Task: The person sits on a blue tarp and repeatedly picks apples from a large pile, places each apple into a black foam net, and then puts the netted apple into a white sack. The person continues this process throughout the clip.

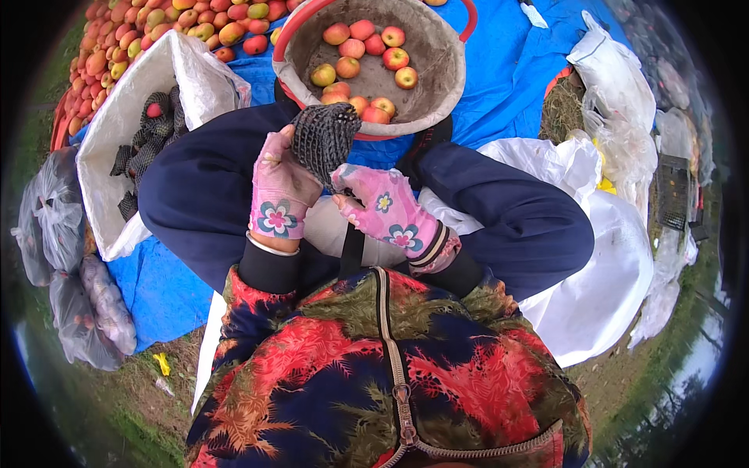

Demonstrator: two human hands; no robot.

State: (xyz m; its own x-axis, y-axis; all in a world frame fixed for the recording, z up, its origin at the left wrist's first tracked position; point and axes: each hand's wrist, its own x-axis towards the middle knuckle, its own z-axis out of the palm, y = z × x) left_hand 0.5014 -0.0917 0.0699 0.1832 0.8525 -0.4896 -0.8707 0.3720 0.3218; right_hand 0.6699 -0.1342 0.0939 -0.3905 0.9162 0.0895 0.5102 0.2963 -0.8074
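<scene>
A black foam mesh sleeve (pixel 326 140) is held up between my two hands, over my lap and against the near rim of the bucket. It bulges at the top and narrows downward; what is inside cannot be made out. My left hand (pixel 285 190), in a pink fingerless floral glove, grips the sleeve's left side. The narrow lower end is pinched by my right hand (pixel 386 210), gloved in the same pattern. Just beyond, several red and yellow apples (pixel 396 58) lie in a worn bucket (pixel 374 126) with red handles.
On the left, an open white sack (pixel 102 169) holds several mesh-covered fruits (pixel 155 140). A large apple heap (pixel 216 23) lies at the back left. Knotted plastic bags (pixel 61 210) sit at the far left. Blue tarpaulin (pixel 497 64) covers the ground; white sacking (pixel 614 275) spreads on the right.
</scene>
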